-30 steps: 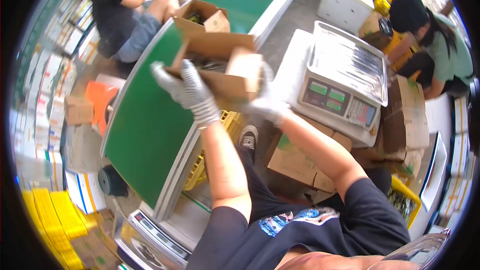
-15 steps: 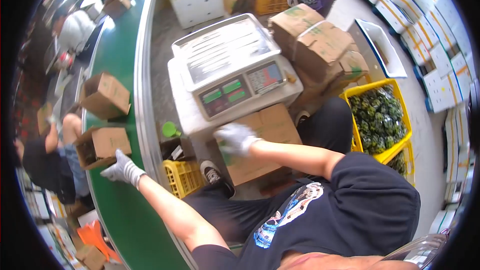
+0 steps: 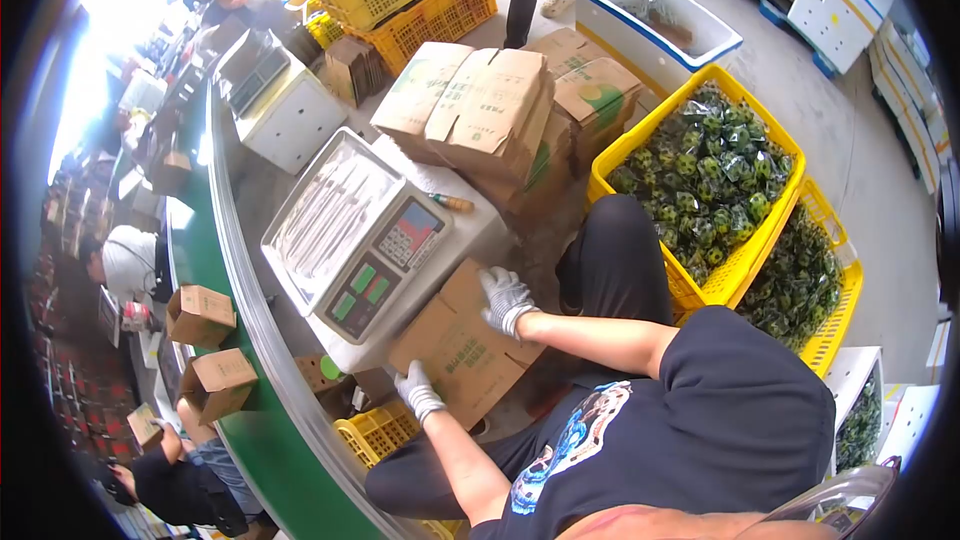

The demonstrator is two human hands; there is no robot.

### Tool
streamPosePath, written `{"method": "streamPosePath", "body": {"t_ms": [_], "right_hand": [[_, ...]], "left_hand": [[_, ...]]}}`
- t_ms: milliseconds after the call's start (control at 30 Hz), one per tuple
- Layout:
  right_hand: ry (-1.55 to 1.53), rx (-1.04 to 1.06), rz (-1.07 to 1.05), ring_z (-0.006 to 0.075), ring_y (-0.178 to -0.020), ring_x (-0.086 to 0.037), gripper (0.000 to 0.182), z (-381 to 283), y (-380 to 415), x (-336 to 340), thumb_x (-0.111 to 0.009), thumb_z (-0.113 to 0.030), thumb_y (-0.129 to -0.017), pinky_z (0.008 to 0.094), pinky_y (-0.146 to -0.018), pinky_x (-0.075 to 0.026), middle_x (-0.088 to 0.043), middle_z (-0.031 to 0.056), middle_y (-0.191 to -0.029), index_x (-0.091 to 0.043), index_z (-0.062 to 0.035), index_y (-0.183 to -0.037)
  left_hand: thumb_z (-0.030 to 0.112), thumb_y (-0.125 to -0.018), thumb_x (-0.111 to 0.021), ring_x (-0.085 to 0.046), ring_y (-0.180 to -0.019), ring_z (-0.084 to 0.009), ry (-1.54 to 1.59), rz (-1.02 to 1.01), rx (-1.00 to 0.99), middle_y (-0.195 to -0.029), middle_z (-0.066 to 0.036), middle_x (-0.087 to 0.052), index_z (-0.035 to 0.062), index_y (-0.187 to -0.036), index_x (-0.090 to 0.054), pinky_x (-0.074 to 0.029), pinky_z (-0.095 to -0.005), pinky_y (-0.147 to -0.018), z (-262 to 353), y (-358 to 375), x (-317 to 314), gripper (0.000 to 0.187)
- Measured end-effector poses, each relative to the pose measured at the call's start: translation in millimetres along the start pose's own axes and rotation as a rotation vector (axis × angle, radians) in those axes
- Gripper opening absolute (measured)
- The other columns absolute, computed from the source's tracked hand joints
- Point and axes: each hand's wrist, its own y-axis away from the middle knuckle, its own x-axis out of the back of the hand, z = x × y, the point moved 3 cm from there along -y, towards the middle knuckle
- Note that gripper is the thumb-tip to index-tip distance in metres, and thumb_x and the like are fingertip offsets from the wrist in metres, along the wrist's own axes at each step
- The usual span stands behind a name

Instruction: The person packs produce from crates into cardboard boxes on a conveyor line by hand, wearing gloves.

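A flattened cardboard box (image 3: 462, 352) with green print lies at a slant in front of my knees, just below the scale. My gloved left hand (image 3: 419, 391) grips its left edge near the lower corner. On its right side, my gloved right hand (image 3: 507, 302) holds the edge, the thumb and fingers curled at the cardboard; part of the grip is hidden. The digital scale (image 3: 390, 252) with a metal tray stands on a white foam box (image 3: 478, 230), close beyond the cardboard. A knife-like tool with a wooden handle (image 3: 452, 202) rests beside the scale.
A green conveyor (image 3: 290, 470) with a metal rail runs along the left, carrying open cartons (image 3: 217, 383). Stacked flat cartons (image 3: 480, 105) stand behind the scale. Yellow crates (image 3: 745, 285) of wrapped green produce sit at the right. Other people work at the left and the back.
My left hand has left the open carton on the conveyor and come to the flattened box. My right hand has settled on that box's right edge. The view has turned right.
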Motion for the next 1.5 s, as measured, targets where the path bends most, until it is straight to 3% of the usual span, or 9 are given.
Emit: {"method": "streamPosePath", "body": {"t_ms": [267, 400, 700, 967, 1000, 1133, 1200, 1433, 1500], "right_hand": [[-0.553, 0.264, 0.071, 0.0353, -0.124, -0.043, 0.07, -41.6, 28.3, 80.1, -0.064, -0.02, -0.076, 0.0398, -0.105, -0.035, -0.044, 0.0206, -0.135, -0.034, -0.0031, -0.137], [-0.564, 0.163, 0.049, 0.0354, -0.119, -0.047, 0.084, -60.5, 21.6, 116.7, -0.069, -0.062, -0.067, 0.041, -0.101, -0.037, -0.05, 0.02, -0.127, -0.045, -0.0104, -0.129], [-0.527, 0.107, -0.116, 0.0275, -0.114, -0.051, 0.087, -41.9, 16.9, 111.8, -0.079, -0.05, -0.064, 0.0352, -0.097, -0.041, -0.053, 0.0199, -0.119, -0.041, -0.0052, -0.128], [-0.43, 0.431, -0.644, 0.0299, -0.118, -0.05, 0.088, -53.6, 12.2, 96.4, -0.082, -0.028, -0.062, 0.0364, -0.098, -0.041, -0.05, 0.0213, -0.125, -0.036, -0.0071, -0.133], [-0.342, 0.457, -0.617, 0.0332, -0.121, -0.048, 0.091, -68.7, 21.9, 105.1, -0.082, -0.03, -0.06, 0.0377, -0.1, -0.04, -0.049, 0.0215, -0.127, -0.034, -0.008, -0.134], [-0.287, 0.388, -0.27, 0.0364, -0.119, -0.048, 0.089, -68.1, 19.6, 83.6, -0.081, -0.032, -0.061, 0.0402, -0.099, -0.04, -0.05, 0.0211, -0.127, -0.034, -0.0084, -0.133], [-0.294, 0.486, 0.081, 0.0366, -0.115, -0.051, 0.086, -58.6, 21.1, 81.1, -0.081, -0.034, -0.061, 0.0411, -0.097, -0.042, -0.052, 0.0205, -0.123, -0.039, -0.0086, -0.131], [-0.309, 0.662, -0.337, 0.034, -0.084, -0.063, 0.041, -51.2, 41.9, 101.8, -0.073, -0.038, -0.07, 0.0437, -0.071, -0.05, -0.065, 0.0108, -0.086, -0.059, -0.0137, -0.1], [-0.193, 0.548, -0.313, 0.0327, -0.075, -0.065, 0.037, -67.3, 39.5, 119.6, -0.069, -0.037, -0.074, 0.044, -0.067, -0.051, -0.065, 0.0096, -0.077, -0.058, -0.0149, -0.102]], "left_hand": [[0.002, -0.079, -0.059, -0.059, -0.09, -0.0217, 0.516, -0.031, -0.053, -0.105, -0.011, -0.062, -0.0032, -0.114, -0.055, -0.047, -0.0341, -0.083, 79.1, 73.9, 66.6, 0.035], [-0.001, -0.077, -0.056, -0.06, -0.089, -0.0215, 0.552, -0.073, -0.394, -0.101, -0.01, -0.062, -0.0032, -0.113, -0.055, -0.048, -0.0332, -0.083, 115.4, 101.5, 80.9, 0.036], [0.013, -0.084, -0.063, -0.058, -0.093, -0.0201, 0.789, -0.34, -0.563, -0.104, -0.011, -0.059, 0.0002, -0.095, -0.054, -0.048, -0.0323, -0.085, 102.8, 128.3, 48.1, 0.019], [0.021, -0.08, -0.071, -0.038, -0.129, -0.0287, -0.178, 0.072, -0.835, -0.141, -0.016, -0.037, 0.0002, -0.14, -0.029, -0.03, -0.0388, -0.108, 100.6, 158.2, 35.7, 0.077], [-0.001, -0.074, -0.065, -0.038, -0.129, -0.0296, 0.128, 0.069, -0.717, -0.135, -0.016, -0.045, 0.0025, -0.133, -0.045, -0.027, -0.0422, -0.11, 83.7, 156.9, 27.6, 0.063], [0.007, -0.069, -0.071, -0.027, -0.135, -0.0416, -0.268, -0.17, -0.917, -0.134, -0.018, -0.049, 0.0094, -0.092, -0.073, -0.022, -0.0483, -0.111, 102.3, 153.3, 43.7, 0.023], [0.014, -0.074, -0.066, -0.029, -0.134, -0.0429, -0.306, -0.289, -0.882, -0.13, -0.018, -0.052, 0.0073, -0.086, -0.073, -0.024, -0.0496, -0.109, 114.5, 158.1, 51.7, 0.015], [0.062, -0.093, -0.028, -0.054, -0.103, -0.0358, -0.112, -0.166, -0.747, -0.107, -0.019, -0.062, -0.0018, -0.1, -0.066, -0.035, -0.0486, -0.098, 82.3, 146.5, 40.2, 0.074], [0.046, -0.096, -0.042, -0.057, -0.092, -0.029, 0.029, -0.066, -0.725, -0.099, -0.015, -0.063, -0.003, -0.104, -0.06, -0.041, -0.0426, -0.09, 86.0, 142.8, 37.4, 0.053]]}}
